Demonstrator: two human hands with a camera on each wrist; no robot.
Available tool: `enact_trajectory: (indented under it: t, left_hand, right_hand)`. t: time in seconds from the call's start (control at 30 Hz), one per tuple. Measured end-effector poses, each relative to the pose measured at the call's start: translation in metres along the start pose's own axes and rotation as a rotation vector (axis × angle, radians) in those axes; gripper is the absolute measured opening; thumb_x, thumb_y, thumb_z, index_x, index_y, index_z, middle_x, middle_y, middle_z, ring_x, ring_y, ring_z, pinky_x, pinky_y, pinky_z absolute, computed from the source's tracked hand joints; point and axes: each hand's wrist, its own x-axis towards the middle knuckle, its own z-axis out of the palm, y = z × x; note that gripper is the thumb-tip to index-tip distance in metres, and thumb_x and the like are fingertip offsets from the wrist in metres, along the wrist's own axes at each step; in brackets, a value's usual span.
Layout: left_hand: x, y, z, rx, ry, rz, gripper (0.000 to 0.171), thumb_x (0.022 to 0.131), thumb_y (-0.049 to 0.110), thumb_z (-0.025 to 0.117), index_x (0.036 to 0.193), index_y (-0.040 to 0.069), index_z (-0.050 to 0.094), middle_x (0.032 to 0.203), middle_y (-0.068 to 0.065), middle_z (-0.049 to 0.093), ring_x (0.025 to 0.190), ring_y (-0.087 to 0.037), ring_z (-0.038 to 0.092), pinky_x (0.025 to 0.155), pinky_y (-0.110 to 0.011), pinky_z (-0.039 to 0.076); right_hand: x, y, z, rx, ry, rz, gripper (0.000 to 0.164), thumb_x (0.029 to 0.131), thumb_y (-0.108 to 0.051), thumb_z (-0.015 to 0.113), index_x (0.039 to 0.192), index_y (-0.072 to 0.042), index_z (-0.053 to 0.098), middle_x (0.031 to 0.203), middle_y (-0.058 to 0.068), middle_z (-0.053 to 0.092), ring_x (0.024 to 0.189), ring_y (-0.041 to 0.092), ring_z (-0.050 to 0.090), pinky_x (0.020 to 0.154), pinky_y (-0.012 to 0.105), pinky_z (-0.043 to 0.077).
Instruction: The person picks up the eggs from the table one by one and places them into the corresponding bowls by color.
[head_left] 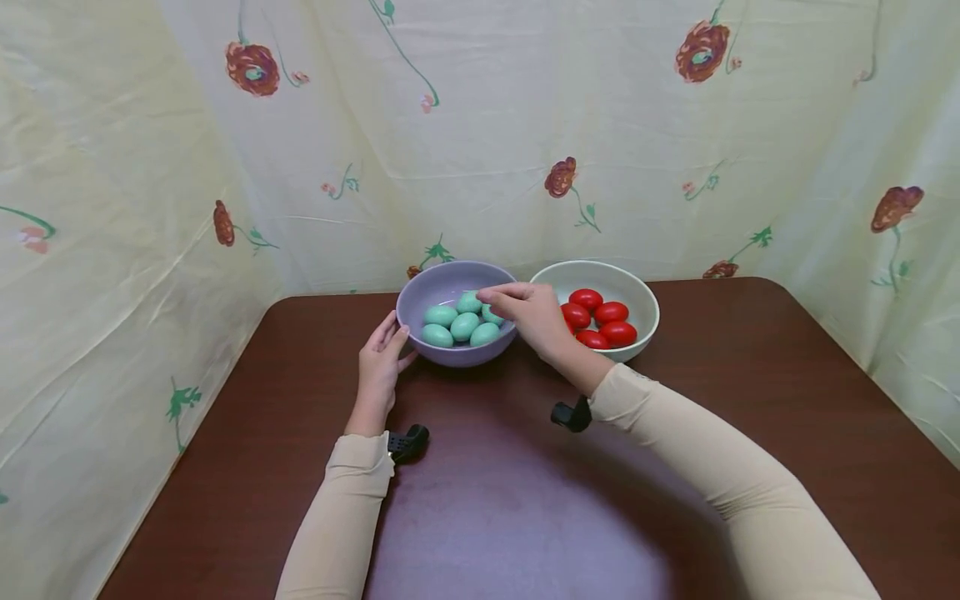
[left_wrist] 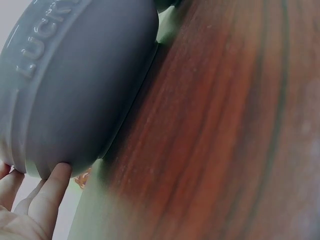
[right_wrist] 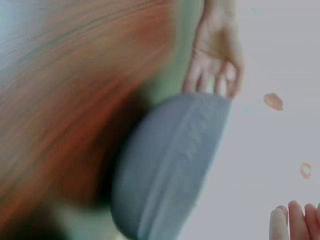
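Note:
My left hand point(head_left: 380, 367) grips the near left side of a purple bowl point(head_left: 459, 357), thumb at the rim and fingers against the outer wall. Raised lettering shows on the wall of this bowl point(left_wrist: 90, 85) in the left wrist view. Inside lie several mint-green eggs point(head_left: 465, 326). My right hand point(head_left: 528, 317) reaches over the bowl's right rim, thumb and fingers stretched close together just above the eggs. From the right wrist, its fingers point(right_wrist: 297, 220) look straight, with nothing visible between them. The hand partly covers the rightmost green eggs.
Right beside the purple bowl stands a pale green bowl point(head_left: 647, 321) with several red eggs point(head_left: 611, 312); my right hand and wrist hide its left part. Both bowls stand near the far edge of a dark brown table point(head_left: 480, 500). A flowered curtain point(head_left: 480, 167) hangs behind.

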Motion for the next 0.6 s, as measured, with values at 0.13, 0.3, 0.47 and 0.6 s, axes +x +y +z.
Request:
enact_trajectory:
  t: [0.13,0.3,0.47,0.6]
  left_hand:
    - [0.001,0.001,-0.005,0.015,-0.002,-0.008,0.057,0.100,0.025,0.060,0.153,0.016,0.041,0.161,-0.004,0.035,0.140,-0.020,0.047,0.103,-0.047,0.050]
    - [0.002,0.004,-0.012,0.042,-0.006,-0.021,0.057,0.099,0.023,0.062,0.152,0.014,0.042,0.160,-0.006,0.037,0.139,-0.022,0.048,0.100,-0.046,0.051]
    - [0.007,0.016,-0.026,0.173,-0.038,-0.032,0.059,0.098,0.033,0.063,0.150,0.013,0.045,0.156,-0.009,0.044,0.138,-0.026,0.050,0.100,-0.046,0.051]
    - [0.018,0.036,-0.044,0.421,-0.041,-0.013,0.062,0.100,0.046,0.056,0.150,0.011,0.045,0.153,-0.013,0.048,0.137,-0.030,0.051,0.105,-0.047,0.049]
  right_hand:
    - [-0.014,-0.011,-0.039,0.072,0.042,-0.068,0.035,0.096,-0.020,0.067,0.122,0.003,0.069,0.113,0.011,0.075,0.103,0.013,0.072,0.095,0.030,0.055]
    - [-0.020,-0.015,-0.095,-0.101,0.187,-0.122,0.043,0.100,-0.032,0.060,0.129,-0.002,0.065,0.123,0.006,0.072,0.111,0.007,0.066,0.102,0.028,0.052]
    - [-0.018,0.004,-0.154,-0.531,0.383,-0.208,0.047,0.103,-0.042,0.051,0.131,-0.007,0.065,0.133,0.013,0.064,0.128,0.023,0.060,0.108,0.041,0.048]
    - [-0.018,0.032,-0.200,-0.847,0.371,-0.242,0.050,0.108,-0.034,0.040,0.136,0.003,0.057,0.142,0.022,0.054,0.136,0.039,0.049,0.114,0.055,0.037]
